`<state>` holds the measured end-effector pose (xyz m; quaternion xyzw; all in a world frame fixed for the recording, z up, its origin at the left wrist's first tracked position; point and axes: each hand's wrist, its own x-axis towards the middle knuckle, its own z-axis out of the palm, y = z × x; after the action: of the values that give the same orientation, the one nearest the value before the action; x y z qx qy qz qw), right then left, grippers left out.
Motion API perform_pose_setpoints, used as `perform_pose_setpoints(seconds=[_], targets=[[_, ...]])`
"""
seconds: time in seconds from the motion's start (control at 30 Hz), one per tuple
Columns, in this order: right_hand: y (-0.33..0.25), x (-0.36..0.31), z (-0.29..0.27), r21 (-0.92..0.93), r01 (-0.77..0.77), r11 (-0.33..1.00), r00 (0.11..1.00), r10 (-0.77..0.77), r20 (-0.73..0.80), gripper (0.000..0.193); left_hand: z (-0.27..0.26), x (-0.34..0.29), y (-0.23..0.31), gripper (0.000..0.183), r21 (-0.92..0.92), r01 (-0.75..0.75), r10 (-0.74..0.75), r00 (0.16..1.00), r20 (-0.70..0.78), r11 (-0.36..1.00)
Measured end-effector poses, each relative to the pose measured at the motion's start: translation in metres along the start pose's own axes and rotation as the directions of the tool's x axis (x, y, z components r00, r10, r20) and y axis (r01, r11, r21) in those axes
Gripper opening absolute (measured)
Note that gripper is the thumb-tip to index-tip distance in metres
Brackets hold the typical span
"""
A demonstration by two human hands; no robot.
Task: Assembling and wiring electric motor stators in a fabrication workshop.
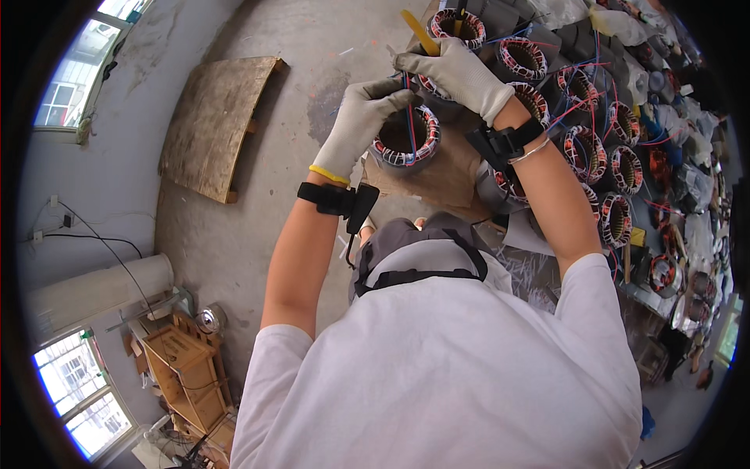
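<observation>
Both my hands wear pale work gloves and are raised over a motor stator (406, 144), a dark ring with red and white laced windings. My left hand (367, 113) is closed, pinching red and blue lead wires (409, 117) that rise from that stator. Close by on the right, my right hand (459, 76) is closed around a yellow-handled hand tool (420, 33). Its working end is hidden by the glove, so I cannot tell its exact kind. The right fingertips are near the upper ends of the wires.
Several more wound stators (584, 152) stand crowded on the right, with loose red and blue wires between them. Cardboard (437, 184) lies under the nearest one. A wooden board (215, 129) lies on the concrete floor at left; a wooden crate (183, 367) stands at lower left.
</observation>
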<state>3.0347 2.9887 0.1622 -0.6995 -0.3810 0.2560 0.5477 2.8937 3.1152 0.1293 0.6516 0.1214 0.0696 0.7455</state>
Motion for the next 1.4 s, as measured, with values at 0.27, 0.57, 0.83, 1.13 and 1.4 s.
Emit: perform_pose_setpoints(seconds=[0.27,0.57,0.83,1.13,1.4], targets=[[0.048,-0.097,0.034,0.063,-0.314,0.947,0.949,0.31,0.063,0.027,-0.015,-0.007,-0.012,0.026,-0.063,-0.005,0.002,0.998,-0.063,0.998],[0.092,-0.113,0.081,0.133,-0.216,0.967,0.97,0.228,-0.083,0.027,-0.008,-0.032,-0.035,0.023,-0.252,0.004,-0.025,0.997,-0.079,0.968],[0.06,-0.102,0.101,-0.041,-0.039,0.998,0.931,0.021,-0.364,0.034,-0.03,-0.01,-0.052,0.021,-0.461,0.385,-0.442,0.897,-0.018,0.8],[0.069,-0.098,0.103,-0.646,-0.409,0.645,0.888,0.119,-0.444,0.012,-0.105,0.034,-0.059,0.028,0.266,0.367,-0.429,0.874,0.23,0.891],[0.099,0.012,0.108,-0.771,-0.472,0.428,0.856,0.432,-0.284,0.023,-0.13,0.066,-0.09,0.038,0.49,0.091,-0.268,0.915,0.303,0.867]])
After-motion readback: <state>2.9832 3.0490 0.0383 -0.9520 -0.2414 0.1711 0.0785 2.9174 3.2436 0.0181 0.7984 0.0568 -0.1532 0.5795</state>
